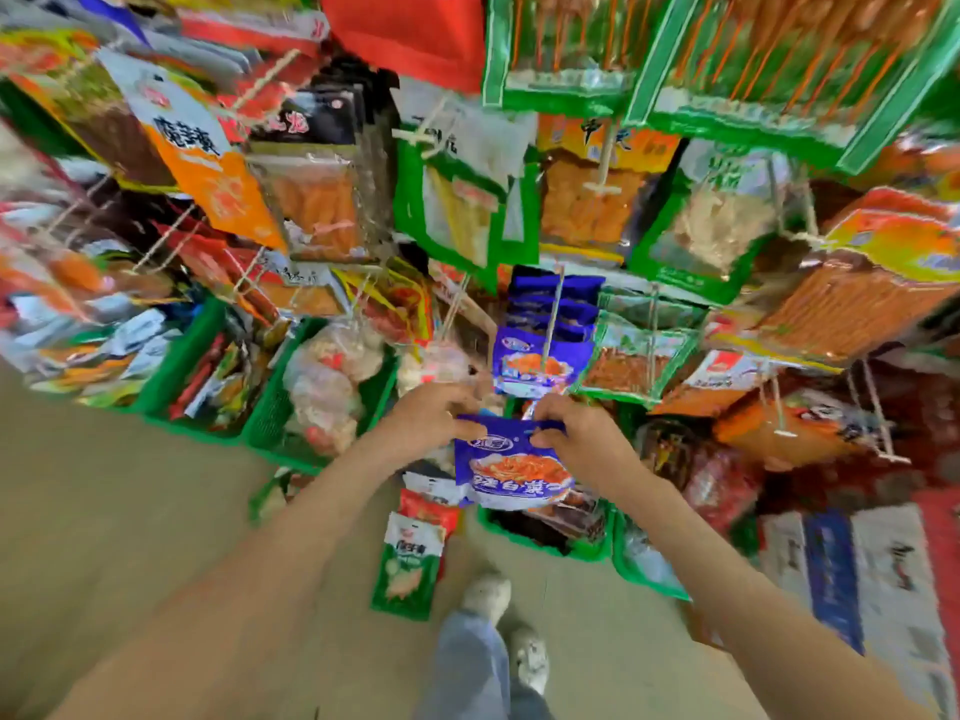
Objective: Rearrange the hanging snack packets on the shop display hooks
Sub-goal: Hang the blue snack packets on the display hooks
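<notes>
A blue snack packet (pixel 511 470) with a red-orange food picture is held by its top edge in both hands. My left hand (pixel 434 415) pinches its upper left corner and my right hand (pixel 582 431) pinches its upper right. Just above them a row of matching blue packets (pixel 535 356) hangs on a white display hook (pixel 551 317). The held packet is off the hook, a little below its tip. More packets hang around: green ones (pixel 457 200), an orange one (pixel 592 194) and a clear green-edged one (pixel 631 356).
Green baskets (pixel 171 366) of loose snacks stand on the floor below the hooks. A green and white packet (pixel 408 569) and a red one (pixel 428 509) lie on the floor by my shoes (pixel 488 597). Cardboard boxes (pixel 857 574) sit at the right.
</notes>
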`<state>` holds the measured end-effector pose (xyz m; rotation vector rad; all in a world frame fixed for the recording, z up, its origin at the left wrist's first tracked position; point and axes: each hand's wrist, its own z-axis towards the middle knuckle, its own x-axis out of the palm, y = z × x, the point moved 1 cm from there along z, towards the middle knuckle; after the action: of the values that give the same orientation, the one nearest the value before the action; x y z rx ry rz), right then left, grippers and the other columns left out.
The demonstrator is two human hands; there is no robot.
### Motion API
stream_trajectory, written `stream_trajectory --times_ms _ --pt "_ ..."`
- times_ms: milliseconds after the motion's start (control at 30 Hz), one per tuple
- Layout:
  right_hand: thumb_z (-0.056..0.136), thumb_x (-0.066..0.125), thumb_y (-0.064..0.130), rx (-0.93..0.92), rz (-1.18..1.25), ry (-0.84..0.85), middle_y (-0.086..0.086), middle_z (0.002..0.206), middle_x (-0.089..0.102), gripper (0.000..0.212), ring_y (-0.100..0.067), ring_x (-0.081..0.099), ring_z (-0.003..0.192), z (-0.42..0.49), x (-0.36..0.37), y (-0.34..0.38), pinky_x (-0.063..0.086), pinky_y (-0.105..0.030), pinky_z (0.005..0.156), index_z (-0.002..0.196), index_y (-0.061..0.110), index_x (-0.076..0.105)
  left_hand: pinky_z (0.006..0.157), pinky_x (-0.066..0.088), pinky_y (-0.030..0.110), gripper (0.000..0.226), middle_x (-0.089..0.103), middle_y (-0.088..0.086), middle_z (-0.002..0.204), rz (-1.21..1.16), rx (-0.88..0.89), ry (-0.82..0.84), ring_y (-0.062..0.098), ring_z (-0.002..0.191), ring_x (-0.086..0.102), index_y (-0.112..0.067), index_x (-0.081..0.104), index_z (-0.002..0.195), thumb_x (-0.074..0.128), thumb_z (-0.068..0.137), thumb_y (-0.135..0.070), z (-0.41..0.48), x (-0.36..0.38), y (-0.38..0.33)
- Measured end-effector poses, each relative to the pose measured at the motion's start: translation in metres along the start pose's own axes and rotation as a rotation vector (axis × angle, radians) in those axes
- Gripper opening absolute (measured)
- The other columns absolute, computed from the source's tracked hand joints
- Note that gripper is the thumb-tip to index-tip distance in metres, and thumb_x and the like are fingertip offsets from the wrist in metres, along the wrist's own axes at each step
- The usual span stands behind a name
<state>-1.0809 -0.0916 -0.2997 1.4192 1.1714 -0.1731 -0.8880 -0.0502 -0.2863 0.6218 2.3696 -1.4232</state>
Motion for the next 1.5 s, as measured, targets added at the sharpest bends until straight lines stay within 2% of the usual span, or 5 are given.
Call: stream_trajectory --times_ms 233,800,967,1167,1500 --pt "0.085 0.059 0.012 0.117 -0.020 0.224 -0.013 0.097 0.065 0.018 -0.029 0.059 0.092 0.014 0.169 -0.065 0.035 -0.031 0.073 0.103 0.011 0.060 0.069 0.035 0.031 0.028 0.067 0.013 0.091 0.243 -0.178 0.012 0.027 0.089 0.061 -0.006 0.069 0.087 0.070 0.074 -0.031 0.019 0.065 0.166" --pt "0.091 0.043 0.013 0.282 -0.302 0.321 -0.018 0.096 0.063 0.015 -0.035 0.058 0.088 0.109 0.478 -0.280 0.040 -0.034 0.066 0.105 0.012 0.049 0.059 0.038 0.034 0.010 0.062 0.013 0.089 0.531 -0.219 0.120 0.031 0.085 0.061 -0.010 0.056 0.093 0.047 0.091 -0.006 0.166 0.239 0.478" --pt "0.094 0.045 0.015 0.312 -0.271 0.246 -0.019 0.096 0.065 0.017 -0.035 0.059 0.091 0.116 0.452 -0.263 0.037 -0.034 0.065 0.108 0.008 0.053 0.065 0.041 0.036 0.011 0.063 0.010 0.096 0.587 -0.168 0.046 0.028 0.089 0.061 -0.011 0.055 0.101 0.047 0.093 -0.013 0.166 0.220 0.454" --pt "0.078 0.049 0.030 -0.020 -0.160 -0.330 0.013 0.073 0.061 0.017 -0.009 0.048 0.081 0.110 0.319 -0.197 0.018 -0.028 0.073 0.076 0.022 0.064 0.066 0.044 0.027 0.018 0.058 -0.013 0.069 0.049 0.106 -0.118 0.011 0.068 0.055 -0.021 0.049 0.080 0.066 0.086 -0.023 0.163 0.147 0.339" --pt "0.074 0.064 0.035 0.146 0.074 -0.840 0.023 0.076 0.056 0.014 -0.011 0.038 0.092 0.118 0.123 -0.131 0.035 -0.057 0.091 0.081 0.025 0.070 0.062 0.039 0.013 0.025 0.058 -0.013 0.072 -0.402 0.309 -0.426 -0.006 0.067 0.052 -0.030 0.046 0.079 0.062 0.087 -0.014 0.172 0.093 0.130"
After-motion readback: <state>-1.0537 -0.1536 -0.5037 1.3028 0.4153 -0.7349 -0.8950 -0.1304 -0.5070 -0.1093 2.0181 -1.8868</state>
